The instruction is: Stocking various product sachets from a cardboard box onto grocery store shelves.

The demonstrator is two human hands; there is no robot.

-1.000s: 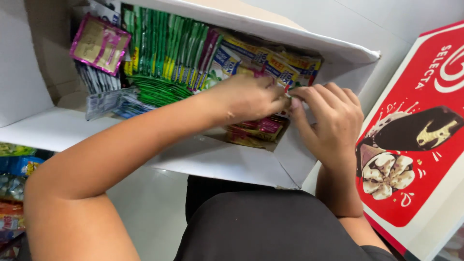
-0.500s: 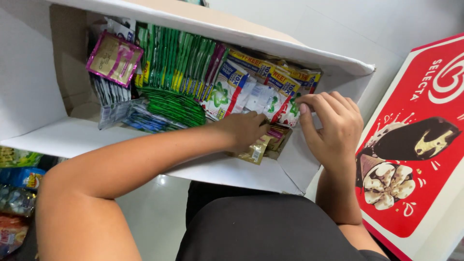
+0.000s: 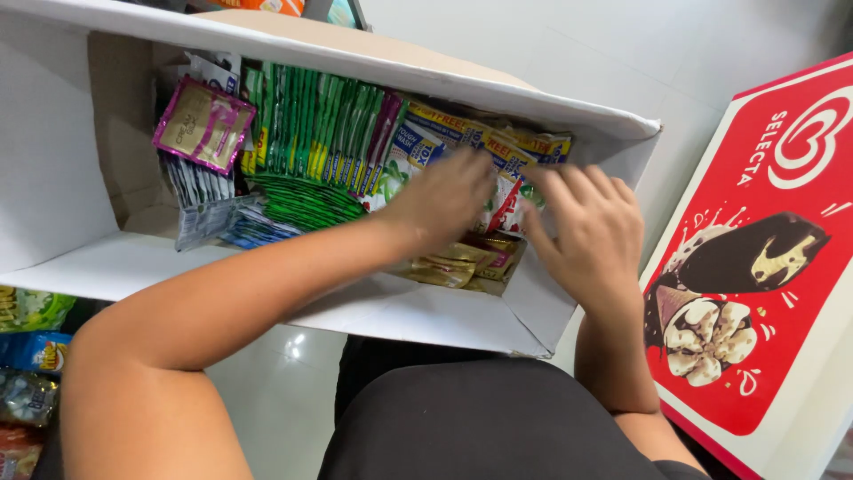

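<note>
Reaching into the white cardboard box (image 3: 418, 311), the left hand (image 3: 440, 197) and right hand (image 3: 586, 227) blur over white sachets (image 3: 502, 191) and gold sachets (image 3: 462, 262); motion blur hides whether either hand grips anything.

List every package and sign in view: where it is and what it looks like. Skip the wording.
Green sachets: upright row, box's middle.
Purple-and-gold sachet: box's left end, atop the others.
Silver-blue sachets: below it, leaning.
White-and-blue sachets: behind the left hand.
Gold sachets: flat on the box floor, between left hand and right hand.
Red ice-cream sign: right, rectangular.
</note>
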